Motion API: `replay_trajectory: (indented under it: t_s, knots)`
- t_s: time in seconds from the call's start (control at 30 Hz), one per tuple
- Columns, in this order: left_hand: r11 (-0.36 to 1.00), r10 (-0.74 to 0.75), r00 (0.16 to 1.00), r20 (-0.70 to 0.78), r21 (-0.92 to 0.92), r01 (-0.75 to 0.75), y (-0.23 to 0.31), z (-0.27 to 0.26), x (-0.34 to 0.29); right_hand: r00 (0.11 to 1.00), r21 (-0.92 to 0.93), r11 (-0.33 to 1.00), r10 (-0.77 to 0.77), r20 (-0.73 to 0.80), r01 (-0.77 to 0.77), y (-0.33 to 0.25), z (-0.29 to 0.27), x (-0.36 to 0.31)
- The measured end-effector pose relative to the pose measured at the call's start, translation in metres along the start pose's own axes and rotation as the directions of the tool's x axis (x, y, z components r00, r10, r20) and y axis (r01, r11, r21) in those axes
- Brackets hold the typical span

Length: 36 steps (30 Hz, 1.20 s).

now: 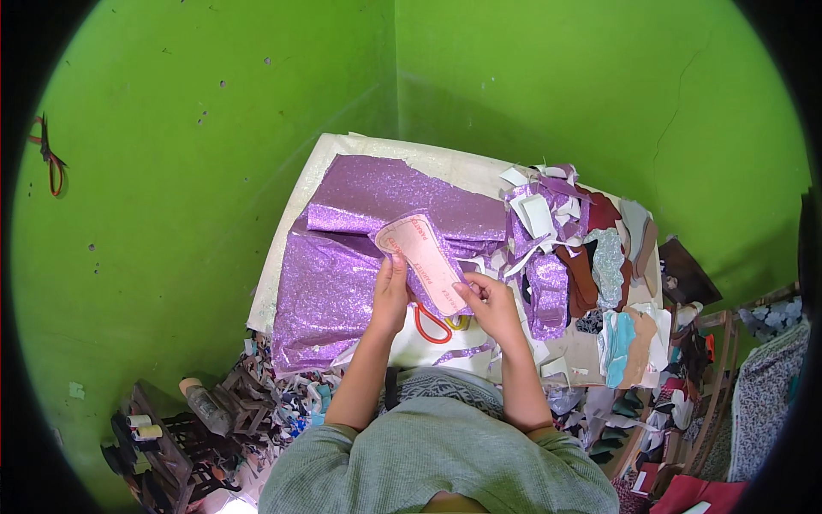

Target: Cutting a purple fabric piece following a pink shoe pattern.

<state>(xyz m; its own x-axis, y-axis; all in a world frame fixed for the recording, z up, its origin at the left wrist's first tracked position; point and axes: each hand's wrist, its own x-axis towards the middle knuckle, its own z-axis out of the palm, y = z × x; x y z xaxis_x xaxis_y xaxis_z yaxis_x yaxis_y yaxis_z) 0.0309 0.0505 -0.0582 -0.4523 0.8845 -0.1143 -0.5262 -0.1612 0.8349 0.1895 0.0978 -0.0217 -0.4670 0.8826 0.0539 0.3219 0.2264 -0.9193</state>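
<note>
Between both hands, above the table, is a pale pink sole-shaped pattern piece with red print. A margin of purple glitter material shows around its edge. My left hand is closed on its left edge, thumb on top. My right hand pinches its lower right end. Just below lies a pair of scissors, with one red and one yellow handle loop; its blades are hidden under the piece. Beneath and to the left spreads a large folded purple glitter sheet.
On the white table, to the right, are purple offcuts, white scraps and brown, grey and turquoise cut pieces. A wooden rack with a bottle stands lower left. Scraps litter the floor; green walls meet behind.
</note>
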Motion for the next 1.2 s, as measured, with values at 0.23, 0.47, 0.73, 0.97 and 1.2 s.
replay_trajectory:
  t_s: [0.23,0.47,0.73,0.97,1.2]
  knots:
    - [0.999,0.032,0.999,0.007,0.016,-0.032,0.012,0.0,-0.005,1.0,0.01,1.0,0.023,0.009,-0.023,0.001,0.004,-0.006]
    - [0.993,0.096,0.993,-0.063,-0.057,-0.1,0.016,0.002,0.001,1.0,0.017,1.0,0.01,0.019,-0.01,-0.002,0.009,-0.006]
    - [0.984,0.164,0.986,-0.03,-0.067,-0.166,0.017,-0.001,0.004,1.0,0.056,0.998,0.025,0.002,-0.025,-0.005,0.015,-0.006]
    - [0.999,-0.013,1.0,-0.013,0.031,0.013,0.011,0.012,-0.009,0.997,0.052,0.997,0.058,-0.055,-0.055,-0.006,0.017,-0.004]
    - [0.958,-0.131,0.991,-0.003,0.257,0.128,0.012,0.006,-0.014,0.998,0.002,1.0,0.009,-0.065,-0.008,0.004,0.018,0.003]
